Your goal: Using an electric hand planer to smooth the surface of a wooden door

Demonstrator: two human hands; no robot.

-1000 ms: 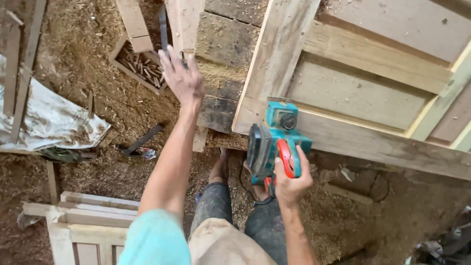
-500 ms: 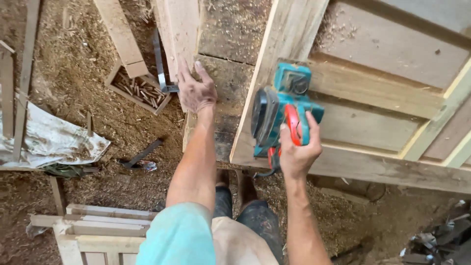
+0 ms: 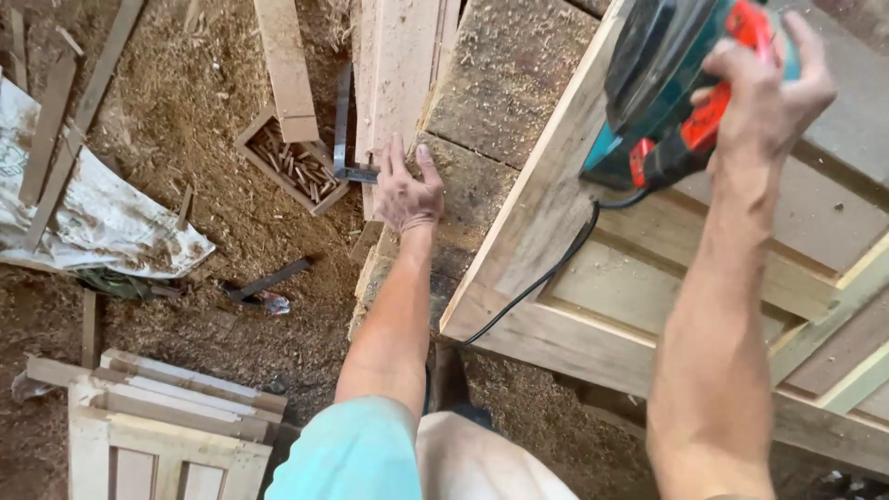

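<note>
My right hand (image 3: 764,88) grips the red handle of a teal electric planer (image 3: 662,83), held up over the pale wooden panelled door frame (image 3: 593,268) lying flat at the right. Its black cord (image 3: 546,278) hangs down across the frame's stile. My left hand (image 3: 405,190) rests fingers spread on the edge of a sawdust-covered board (image 3: 491,102), close to a long pale plank (image 3: 398,65) and a metal square (image 3: 344,139).
The ground is thick with sawdust. A small wooden box of pegs (image 3: 294,167) sits at upper centre under a short plank (image 3: 285,65). A dirty white sack (image 3: 93,222) lies left. Stacked small panelled frames (image 3: 157,426) sit at the lower left. A dark tool (image 3: 269,282) lies on the ground.
The view has moved in closer. My right hand has lifted the planer up and to the right. My left hand has come down onto the board's edge.
</note>
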